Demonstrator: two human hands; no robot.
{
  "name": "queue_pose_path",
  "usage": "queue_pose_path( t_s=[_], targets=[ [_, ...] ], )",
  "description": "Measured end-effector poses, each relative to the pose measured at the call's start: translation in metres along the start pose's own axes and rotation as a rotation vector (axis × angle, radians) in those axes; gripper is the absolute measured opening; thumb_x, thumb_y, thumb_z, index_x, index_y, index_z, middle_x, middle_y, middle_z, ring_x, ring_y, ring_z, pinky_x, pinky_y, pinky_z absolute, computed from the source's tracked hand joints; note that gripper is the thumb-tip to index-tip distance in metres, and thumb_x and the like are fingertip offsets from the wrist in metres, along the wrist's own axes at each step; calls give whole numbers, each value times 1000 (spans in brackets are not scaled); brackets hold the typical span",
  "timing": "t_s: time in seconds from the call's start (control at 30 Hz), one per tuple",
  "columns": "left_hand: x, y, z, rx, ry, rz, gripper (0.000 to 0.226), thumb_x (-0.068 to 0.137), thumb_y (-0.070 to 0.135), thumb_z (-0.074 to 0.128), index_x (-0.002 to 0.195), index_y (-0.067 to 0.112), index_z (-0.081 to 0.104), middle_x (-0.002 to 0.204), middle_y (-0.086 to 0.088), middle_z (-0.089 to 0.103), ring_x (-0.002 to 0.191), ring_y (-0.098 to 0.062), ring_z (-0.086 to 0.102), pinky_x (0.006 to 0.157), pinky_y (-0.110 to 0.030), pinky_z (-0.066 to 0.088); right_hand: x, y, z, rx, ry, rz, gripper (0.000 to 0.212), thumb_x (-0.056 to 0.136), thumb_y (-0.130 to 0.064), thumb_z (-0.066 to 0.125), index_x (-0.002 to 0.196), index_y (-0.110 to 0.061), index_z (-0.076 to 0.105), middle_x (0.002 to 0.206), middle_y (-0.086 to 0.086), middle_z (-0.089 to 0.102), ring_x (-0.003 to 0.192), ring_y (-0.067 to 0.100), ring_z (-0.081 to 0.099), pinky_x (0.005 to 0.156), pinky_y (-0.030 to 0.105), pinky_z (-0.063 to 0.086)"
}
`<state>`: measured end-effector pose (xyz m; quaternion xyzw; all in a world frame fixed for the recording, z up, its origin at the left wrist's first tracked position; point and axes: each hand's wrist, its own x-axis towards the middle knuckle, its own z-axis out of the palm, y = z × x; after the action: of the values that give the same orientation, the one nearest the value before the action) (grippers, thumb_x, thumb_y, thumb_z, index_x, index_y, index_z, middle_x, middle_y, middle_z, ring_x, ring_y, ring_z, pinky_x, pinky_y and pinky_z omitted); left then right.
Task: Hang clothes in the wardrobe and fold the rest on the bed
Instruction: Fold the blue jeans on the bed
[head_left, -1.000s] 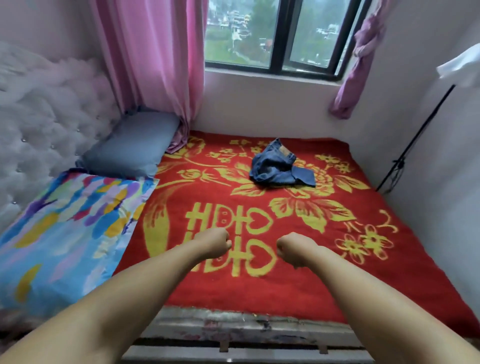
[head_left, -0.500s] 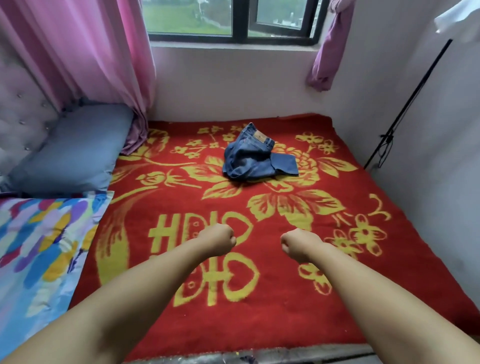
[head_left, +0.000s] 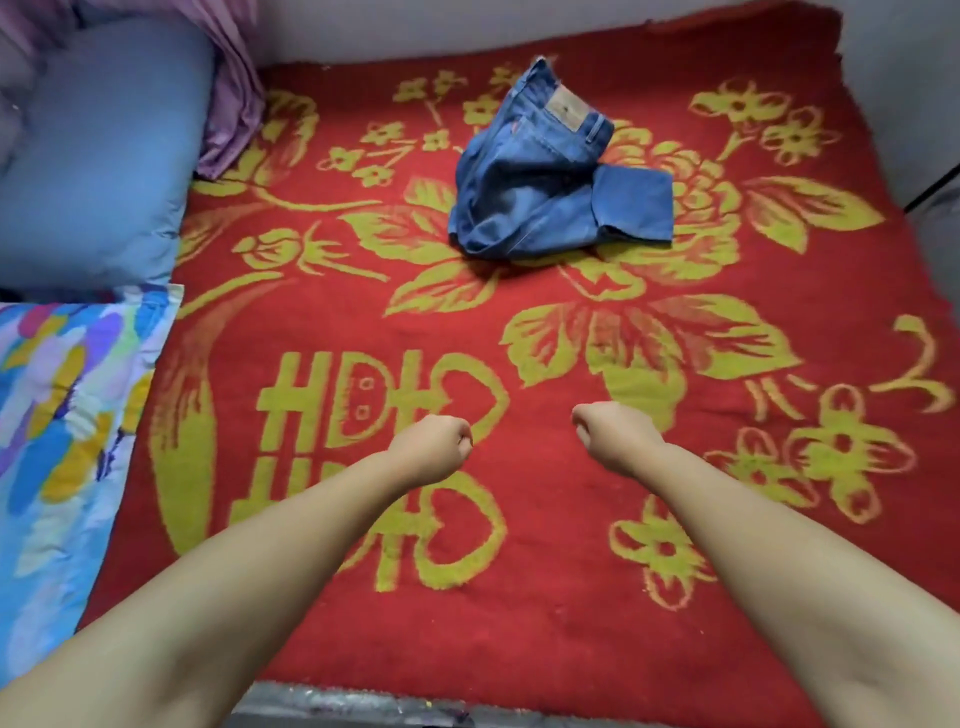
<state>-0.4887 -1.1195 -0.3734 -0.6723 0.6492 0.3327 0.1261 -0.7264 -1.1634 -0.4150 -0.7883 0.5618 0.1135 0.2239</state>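
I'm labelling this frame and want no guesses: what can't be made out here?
- Jeans, head view: crumpled on the red blanket, so the legs are hidden in their own folds.
- Left hand and right hand: fists, palms hidden.
- Wardrobe: outside the frame.
- Blue pillow: cut by the left edge.

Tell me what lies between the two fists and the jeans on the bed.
Only bare red blanket separates the left hand and right hand from the jeans, per the head view.

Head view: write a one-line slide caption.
Both fists, left hand and right hand, held empty over the red blanket, crumpled jeans lying beyond.
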Motion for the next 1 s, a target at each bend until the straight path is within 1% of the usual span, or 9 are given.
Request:
queue_pose_path(
  t_s=[0.07,0.27,0.4,0.53,0.63,0.73,0.83,0.93,1.0],
  targets=[
    [29,-8,8,-21,-26,-11,31,98,20,37,116,17,61,71,9,57,45,-7,42,41,-22,29,30,8,19,79,1,-4,29,99,-22,38,117,-15,60,117,6,59,106,28,57,74,35,47],
    [152,-29,9,-30,21,50,30,97,18,40,118,19,61,111,-4,67,58,-8,51,52,-24,38,137,35,76,179,107,59,39,97,-23,44,134,-17,51,137,9,47,128,28,41,99,42,39],
    [231,-25,0,-26,94,83,39,95,16,39,132,20,51,119,-7,62,82,-21,55,68,-30,43,202,48,111,294,-86,199,60,101,-41,34,154,-27,7,162,0,-7,148,21,-9,115,55,-1],
    [298,-16,-4,80,221,97,55,93,20,47,145,19,32,137,-12,43,123,-31,44,96,-45,42,206,54,160,61,77,190,63,98,-53,14,149,-33,-16,156,-7,-28,142,14,-30,108,52,-25],
    [345,-10,-16,131,453,136,69,91,23,52,151,15,19,153,-14,22,140,-31,24,108,-44,29,209,53,170,-13,212,178,62,94,-53,8,149,-30,-7,156,-5,-20,142,11,-25,111,51,-23],
    [393,-6,-34,230,585,107,80,91,28,56,153,11,8,159,-14,9,146,-27,9,116,-44,14,213,51,169,-3,341,166,63,91,-46,24,149,-23,25,159,4,16,146,19,5,114,53,-10],
    [435,-4,-52,258,454,8,71,92,33,55,148,9,19,147,-15,34,138,-30,30,116,-48,15,213,50,170,-18,364,154,63,88,-43,30,147,-21,32,156,7,26,143,22,15,112,57,1],
    [456,-1,-60,284,471,73,30,97,24,48,118,4,46,120,-21,55,114,-39,50,90,-48,39,215,53,170,-48,373,159,64,86,-43,32,146,-20,34,154,8,30,142,23,19,110,59,7],
    [456,-1,-58,297,520,133,25,99,26,44,109,3,49,112,-24,60,104,-42,55,72,-45,36,215,54,170,-60,370,159,64,86,-43,33,145,-20,36,154,8,32,142,23,19,110,59,7]
  ],
)
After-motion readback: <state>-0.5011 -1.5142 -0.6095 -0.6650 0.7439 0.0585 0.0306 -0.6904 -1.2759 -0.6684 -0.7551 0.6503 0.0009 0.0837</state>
